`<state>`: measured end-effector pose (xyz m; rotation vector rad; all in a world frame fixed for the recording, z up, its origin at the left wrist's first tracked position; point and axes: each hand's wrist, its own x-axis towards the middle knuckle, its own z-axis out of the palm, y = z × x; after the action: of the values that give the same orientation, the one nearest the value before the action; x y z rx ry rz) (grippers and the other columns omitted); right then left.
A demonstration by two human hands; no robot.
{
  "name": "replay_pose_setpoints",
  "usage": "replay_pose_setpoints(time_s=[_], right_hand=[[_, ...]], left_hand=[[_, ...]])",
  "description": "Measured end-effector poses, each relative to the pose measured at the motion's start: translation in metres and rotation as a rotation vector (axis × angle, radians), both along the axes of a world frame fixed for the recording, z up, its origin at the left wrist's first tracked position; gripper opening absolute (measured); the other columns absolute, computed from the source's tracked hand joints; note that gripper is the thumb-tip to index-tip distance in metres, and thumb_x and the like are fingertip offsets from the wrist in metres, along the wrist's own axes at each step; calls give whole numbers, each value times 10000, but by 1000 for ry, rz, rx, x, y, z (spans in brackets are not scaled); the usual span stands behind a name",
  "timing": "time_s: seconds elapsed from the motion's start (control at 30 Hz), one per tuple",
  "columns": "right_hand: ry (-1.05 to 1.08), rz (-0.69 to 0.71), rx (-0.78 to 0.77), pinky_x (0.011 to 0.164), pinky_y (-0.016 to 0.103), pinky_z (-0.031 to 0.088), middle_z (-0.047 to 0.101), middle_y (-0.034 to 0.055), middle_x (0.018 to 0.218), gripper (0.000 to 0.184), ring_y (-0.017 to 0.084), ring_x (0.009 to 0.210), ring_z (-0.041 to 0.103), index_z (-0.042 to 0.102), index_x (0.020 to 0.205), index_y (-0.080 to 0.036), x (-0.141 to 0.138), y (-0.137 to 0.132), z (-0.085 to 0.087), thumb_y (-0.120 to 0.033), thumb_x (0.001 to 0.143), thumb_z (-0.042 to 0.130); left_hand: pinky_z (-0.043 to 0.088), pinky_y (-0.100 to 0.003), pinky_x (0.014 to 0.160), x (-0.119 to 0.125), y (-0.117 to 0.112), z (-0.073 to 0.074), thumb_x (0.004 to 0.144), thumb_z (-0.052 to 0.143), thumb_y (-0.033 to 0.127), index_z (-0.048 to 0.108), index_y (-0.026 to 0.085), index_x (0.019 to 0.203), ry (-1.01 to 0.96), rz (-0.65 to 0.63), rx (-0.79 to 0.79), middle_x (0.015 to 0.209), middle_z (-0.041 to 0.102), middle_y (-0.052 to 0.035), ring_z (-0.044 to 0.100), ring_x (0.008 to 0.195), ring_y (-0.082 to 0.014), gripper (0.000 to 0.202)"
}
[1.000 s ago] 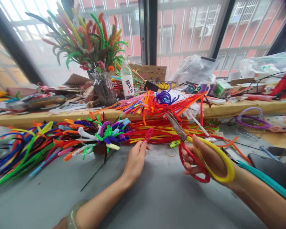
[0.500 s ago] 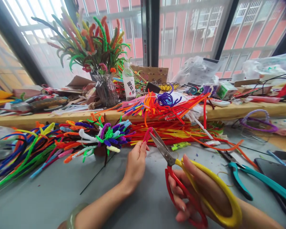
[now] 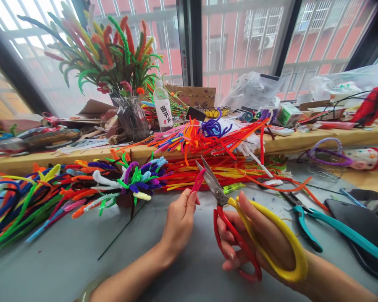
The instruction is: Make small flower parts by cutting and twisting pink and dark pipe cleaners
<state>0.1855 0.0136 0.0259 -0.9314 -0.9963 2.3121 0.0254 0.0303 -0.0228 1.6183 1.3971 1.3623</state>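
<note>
My left hand [image 3: 179, 220] pinches a bent pinkish-red pipe cleaner [image 3: 198, 180] between thumb and fingertips, and its loop points up. My right hand [image 3: 248, 235] grips scissors [image 3: 219, 193] with one yellow and one red handle. The blades are a little apart, and their tips are at the pipe cleaner's upper end. Whether the blades touch it, I cannot tell. Behind the hands lies a long bundle of red, orange and yellow pipe cleaners [image 3: 189, 173]. Left of my left hand, a bunch of multicoloured pipe cleaners [image 3: 134, 178] stands in a dark holder.
Teal-handled pliers [image 3: 308, 216] and a black phone [image 3: 359, 226] lie to the right. A thin dark stick [image 3: 121, 233] lies on the grey table [image 3: 59, 268]. On the wooden shelf [image 3: 82, 153] stand a glass vase [image 3: 134, 119] of fuzzy flowers and a water bottle [image 3: 162, 110].
The view has shifted slightly to the right. The scissor blades have opened wider at the upper end of the pipe cleaner. Both hands keep their grip.
</note>
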Motion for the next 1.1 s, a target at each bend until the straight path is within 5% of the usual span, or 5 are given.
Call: replay_pose_setpoints(time_s=[0.33, 0.67, 0.77, 0.97, 1.1], right_hand=[[-96, -124, 81, 433, 220, 483, 336, -50, 431, 603, 38, 341, 340, 431, 541, -152, -4, 2, -1, -638, 798, 183], [-347, -136, 206, 295, 146, 126, 231, -72, 401, 558, 23, 298, 196, 292, 486, -173, 8, 16, -7, -658, 761, 254], [-599, -190, 504, 330, 182, 162, 245, -64, 390, 554, 46, 313, 227, 319, 488, -183, 22, 32, -8, -672, 741, 255], [-1636, -209, 1121, 476, 267, 291, 563, 63, 598, 427, 217, 591, 531, 544, 597, -186, 67, 68, -12, -604, 652, 478], [-1625, -305, 1305, 609, 315, 360, 606, 124, 837, 322, 267, 803, 546, 627, 766, -166, 73, 71, -14, -465, 678, 547]], left_hand=[[236, -217, 460, 6, -7, 5, 867, 333, 384, 458, 162, 711, -69, -134, -78, 512, 325, 61, 291, 472, -75, 299], [178, -191, 396, 3, 0, 3, 846, 349, 345, 482, 145, 740, -190, -193, -303, 430, 316, 82, 231, 386, -51, 262], [129, -181, 361, 1, 1, 2, 834, 363, 326, 464, 158, 805, -318, -201, -398, 428, 340, 93, 170, 342, -37, 199], [125, -164, 334, -2, 2, 0, 762, 478, 302, 470, 149, 767, -508, -283, -486, 521, 470, 54, 234, 327, -16, 153], [237, -156, 356, -3, 2, 0, 711, 561, 307, 513, 132, 769, -528, -285, -469, 611, 501, 39, 353, 375, -17, 191]])
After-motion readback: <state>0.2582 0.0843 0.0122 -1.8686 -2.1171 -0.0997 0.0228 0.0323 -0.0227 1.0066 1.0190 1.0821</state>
